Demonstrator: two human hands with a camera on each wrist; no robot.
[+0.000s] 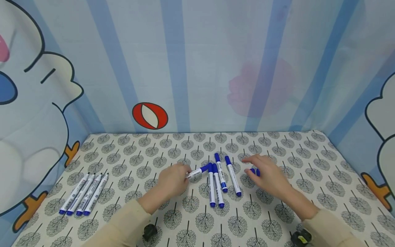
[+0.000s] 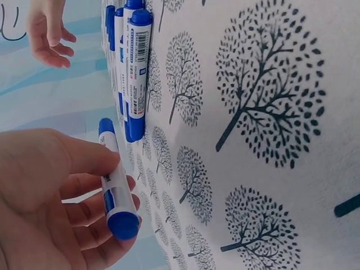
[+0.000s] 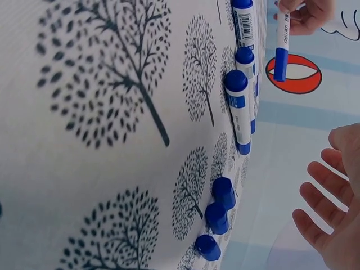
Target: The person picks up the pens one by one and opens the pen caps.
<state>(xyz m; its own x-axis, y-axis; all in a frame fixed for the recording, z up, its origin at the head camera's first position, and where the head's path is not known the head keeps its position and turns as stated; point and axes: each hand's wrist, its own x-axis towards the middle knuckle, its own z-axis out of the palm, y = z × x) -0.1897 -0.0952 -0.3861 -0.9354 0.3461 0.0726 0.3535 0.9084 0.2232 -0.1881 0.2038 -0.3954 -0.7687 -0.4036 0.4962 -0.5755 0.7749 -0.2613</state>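
My left hand [image 1: 173, 179] pinches a white marker with a blue cap [image 1: 195, 173] between thumb and fingers. The left wrist view shows this marker [image 2: 117, 191] held up off the cloth, its blue end toward the camera. My right hand [image 1: 269, 174] hovers with fingers spread and nothing in them. Beneath and beside it stand several loose blue caps [image 3: 216, 218], partly hidden by that hand in the head view. Between the hands lie several capped markers [image 1: 233, 177], white with blue ends.
At the left, several uncapped markers [image 1: 84, 195] lie side by side in a slanted row, dark tips pointing away from me. A tree-print cloth [image 1: 172, 223] covers the table. Behind it hangs a striped blue curtain [image 1: 203, 68] with cartoon figures.
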